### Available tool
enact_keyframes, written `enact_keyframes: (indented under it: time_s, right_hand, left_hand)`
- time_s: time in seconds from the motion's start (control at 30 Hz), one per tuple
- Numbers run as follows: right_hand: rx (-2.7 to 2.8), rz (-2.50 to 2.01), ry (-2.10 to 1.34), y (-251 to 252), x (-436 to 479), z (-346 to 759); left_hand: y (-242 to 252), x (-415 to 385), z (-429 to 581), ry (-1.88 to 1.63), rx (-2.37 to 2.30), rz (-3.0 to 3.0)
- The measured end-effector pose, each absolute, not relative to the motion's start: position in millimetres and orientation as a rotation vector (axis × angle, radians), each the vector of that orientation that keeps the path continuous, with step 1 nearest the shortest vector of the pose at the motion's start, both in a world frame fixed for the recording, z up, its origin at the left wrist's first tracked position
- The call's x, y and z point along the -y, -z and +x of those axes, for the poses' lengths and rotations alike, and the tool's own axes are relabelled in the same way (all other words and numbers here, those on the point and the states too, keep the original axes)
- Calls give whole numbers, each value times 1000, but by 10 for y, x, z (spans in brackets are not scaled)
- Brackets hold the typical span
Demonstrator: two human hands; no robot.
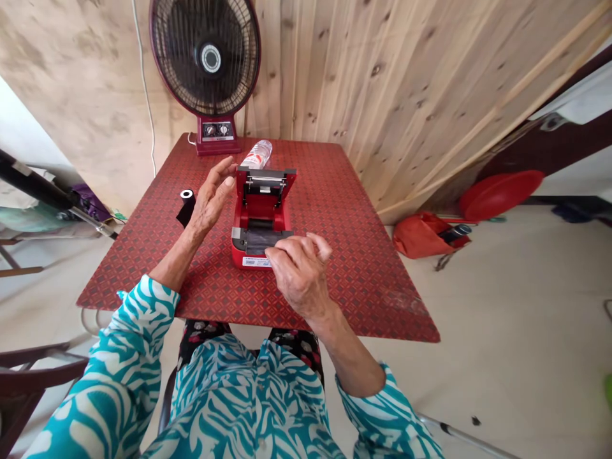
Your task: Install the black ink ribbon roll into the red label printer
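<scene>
A red label printer [239, 257] stands on the table with its lid [289, 185] raised. Dark ribbon film [258, 241] lies across its front edge. My left hand [210, 197] is beside the lid's left edge, fingers stretched out and holding nothing; whether the fingertips touch the lid I cannot tell. At the printer's front right corner, the curled fingers of my right hand [301, 271] pinch the edge of the film. This hand covers that corner. A small black ribbon roll [187, 203] with a white core sits left of my left hand, its loose end hanging down.
The table [363, 280] has a red patterned top. Behind the printer a clear plastic bottle [258, 155] lies on its side. A dark red fan [210, 64] stands at the back left against the wooden wall. An orange bag [421, 234] rests on the floor at right.
</scene>
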State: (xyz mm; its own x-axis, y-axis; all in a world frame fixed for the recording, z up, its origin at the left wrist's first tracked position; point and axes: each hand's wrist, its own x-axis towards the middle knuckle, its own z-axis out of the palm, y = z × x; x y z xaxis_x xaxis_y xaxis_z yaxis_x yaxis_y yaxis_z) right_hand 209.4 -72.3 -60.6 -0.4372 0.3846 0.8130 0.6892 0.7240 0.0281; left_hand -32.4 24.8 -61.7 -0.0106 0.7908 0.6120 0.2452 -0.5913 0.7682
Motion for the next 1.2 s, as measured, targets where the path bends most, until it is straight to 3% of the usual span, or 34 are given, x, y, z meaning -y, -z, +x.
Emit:
enact_keyframes:
  time_s: [0.33,0.57,0.67,0.93,1.07,1.2]
  right_hand:
    - [2017,-840,485,748,775,2076]
    - [1993,-828,431,810,804,2066]
    - [1942,-826,208,781,775,2104]
    - [1250,-1030,-964,803,18,2096]
    - [1153,-991,-1182,935,-139,2009]
    - [1146,-962,-1186,1019,-107,1978]
  left_hand:
    - [450,24,-267,-1619,-1259,1976]
    - [479,413,-320,-1246,-1268,2382]
    - [502,392,-338,-1212,-1293,2395]
    - [794,178,-278,-1529,-1278,1850]
    - [929,108,-275,-1515,-1186,1578]
    - [943,62,-269,-1402,-1086,1377]
